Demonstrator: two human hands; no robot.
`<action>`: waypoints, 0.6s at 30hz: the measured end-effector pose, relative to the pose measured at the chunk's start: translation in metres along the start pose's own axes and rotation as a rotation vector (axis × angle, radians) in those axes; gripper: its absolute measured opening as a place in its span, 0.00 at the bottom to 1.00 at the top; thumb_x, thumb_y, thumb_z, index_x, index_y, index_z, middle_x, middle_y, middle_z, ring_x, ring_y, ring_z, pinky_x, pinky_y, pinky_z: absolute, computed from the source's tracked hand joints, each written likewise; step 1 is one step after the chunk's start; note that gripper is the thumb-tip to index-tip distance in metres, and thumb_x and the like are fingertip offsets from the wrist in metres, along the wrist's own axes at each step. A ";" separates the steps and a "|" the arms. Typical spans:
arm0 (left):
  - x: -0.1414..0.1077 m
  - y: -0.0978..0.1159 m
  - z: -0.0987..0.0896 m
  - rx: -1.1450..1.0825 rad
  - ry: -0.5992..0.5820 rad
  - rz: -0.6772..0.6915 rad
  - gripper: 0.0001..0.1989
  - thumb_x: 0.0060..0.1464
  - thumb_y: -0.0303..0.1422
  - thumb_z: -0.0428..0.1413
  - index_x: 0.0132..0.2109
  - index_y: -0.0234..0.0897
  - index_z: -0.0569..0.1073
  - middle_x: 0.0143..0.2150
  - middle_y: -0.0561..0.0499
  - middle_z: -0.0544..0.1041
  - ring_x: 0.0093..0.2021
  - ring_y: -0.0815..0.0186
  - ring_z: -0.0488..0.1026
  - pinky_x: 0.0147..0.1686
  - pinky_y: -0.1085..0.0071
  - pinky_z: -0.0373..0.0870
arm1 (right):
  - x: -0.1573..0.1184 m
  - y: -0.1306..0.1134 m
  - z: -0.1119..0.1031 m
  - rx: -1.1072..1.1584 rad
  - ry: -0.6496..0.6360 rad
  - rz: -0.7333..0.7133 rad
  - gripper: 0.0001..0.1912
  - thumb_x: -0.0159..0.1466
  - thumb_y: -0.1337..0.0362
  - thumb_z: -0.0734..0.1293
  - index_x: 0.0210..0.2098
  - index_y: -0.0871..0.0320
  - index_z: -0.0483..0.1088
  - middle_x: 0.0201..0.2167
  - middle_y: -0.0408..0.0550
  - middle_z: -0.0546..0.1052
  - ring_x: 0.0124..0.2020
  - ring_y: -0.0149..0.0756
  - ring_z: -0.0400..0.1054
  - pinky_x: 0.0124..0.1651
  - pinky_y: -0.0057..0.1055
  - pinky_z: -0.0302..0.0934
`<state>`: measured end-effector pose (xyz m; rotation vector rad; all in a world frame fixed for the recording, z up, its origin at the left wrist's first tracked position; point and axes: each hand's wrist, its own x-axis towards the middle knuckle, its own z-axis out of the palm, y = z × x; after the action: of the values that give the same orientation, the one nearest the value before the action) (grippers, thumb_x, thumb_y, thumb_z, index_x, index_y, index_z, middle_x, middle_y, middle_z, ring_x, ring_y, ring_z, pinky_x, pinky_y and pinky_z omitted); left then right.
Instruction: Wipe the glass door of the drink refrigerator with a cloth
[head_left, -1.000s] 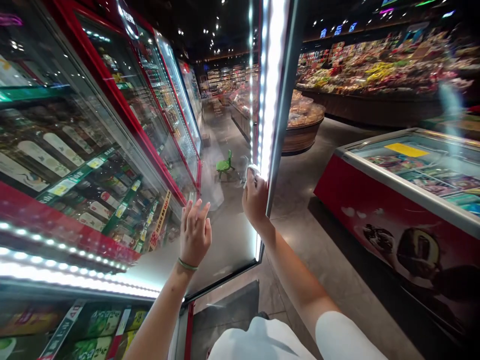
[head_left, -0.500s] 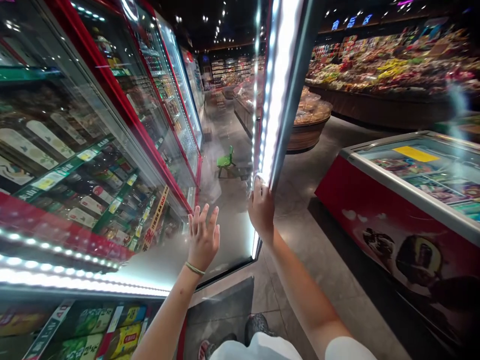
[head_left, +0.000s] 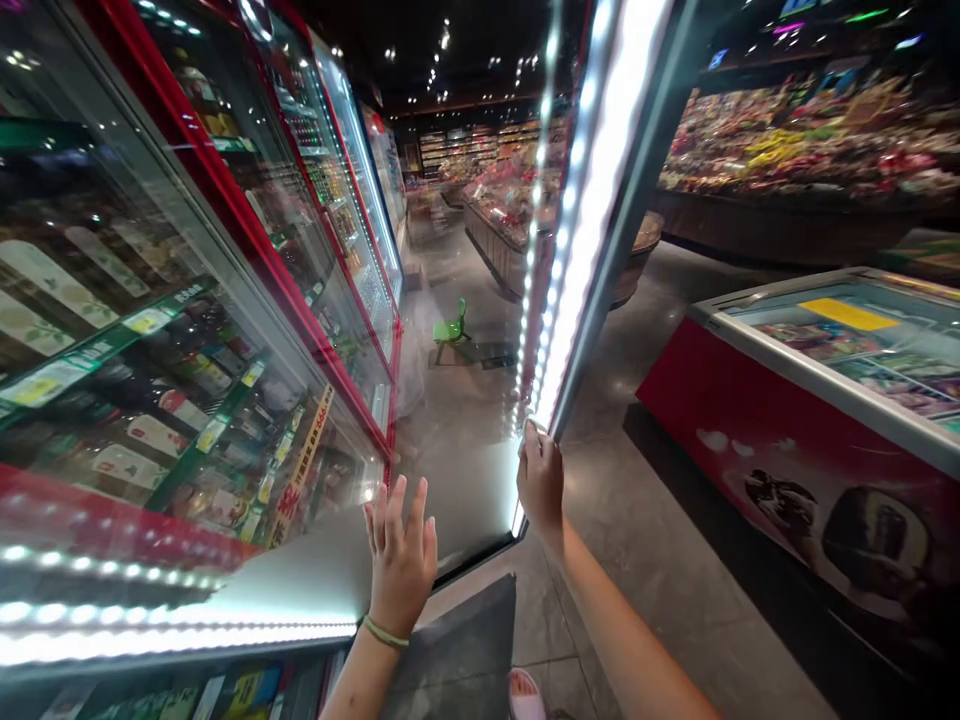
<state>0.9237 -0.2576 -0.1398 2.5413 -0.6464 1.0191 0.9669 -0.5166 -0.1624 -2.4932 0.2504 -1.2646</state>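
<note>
A glass cooler door (head_left: 480, 400) stands ajar before me, its outer edge lit by a bright white strip (head_left: 592, 190). My right hand (head_left: 541, 478) has its fingers closed around that lit edge, low on the door. To its left, my left hand (head_left: 401, 550) is held with fingers stretched and spread at the inner side of the glass; whether the palm touches the pane I cannot tell. A thin green band (head_left: 385, 633) circles the left wrist. Bottles on shelves (head_left: 135, 320) appear in the glass on the left.
A red chest freezer (head_left: 787, 420) with packaged goods stands to the right. Beyond the door is a small green chair (head_left: 451, 322) on the grey floor. Produce displays (head_left: 795, 140) fill the back right. Packaged goods (head_left: 251, 690) sit at the lower left; my foot (head_left: 525, 692) shows below.
Both hands and the door's lower edge now sit lower in the picture. The lit door edge leans further right. The grip of my right hand and the spread of my left are unchanged.
</note>
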 end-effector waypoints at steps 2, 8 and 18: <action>-0.015 -0.008 0.006 -0.029 -0.019 0.019 0.39 0.64 0.23 0.57 0.77 0.44 0.53 0.75 0.39 0.60 0.79 0.48 0.47 0.76 0.42 0.47 | -0.018 0.004 0.013 -0.009 0.011 0.033 0.25 0.76 0.66 0.54 0.71 0.54 0.63 0.49 0.57 0.78 0.49 0.47 0.74 0.51 0.46 0.73; -0.058 -0.027 0.027 -0.120 -0.039 0.017 0.41 0.64 0.22 0.57 0.77 0.47 0.52 0.76 0.43 0.60 0.79 0.50 0.48 0.76 0.46 0.49 | -0.014 -0.013 0.027 0.109 0.042 0.134 0.27 0.76 0.66 0.55 0.73 0.52 0.61 0.50 0.58 0.76 0.54 0.48 0.73 0.55 0.47 0.72; -0.104 -0.034 0.079 -0.118 0.109 0.045 0.42 0.62 0.20 0.57 0.77 0.51 0.54 0.72 0.45 0.66 0.79 0.54 0.50 0.77 0.48 0.50 | -0.022 -0.006 0.054 0.044 0.224 0.017 0.30 0.74 0.69 0.56 0.73 0.48 0.60 0.47 0.55 0.75 0.47 0.46 0.72 0.49 0.46 0.72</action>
<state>0.9198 -0.2349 -0.2728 2.3620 -0.7136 1.0924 0.9975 -0.4930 -0.2059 -2.3072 0.2930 -1.5269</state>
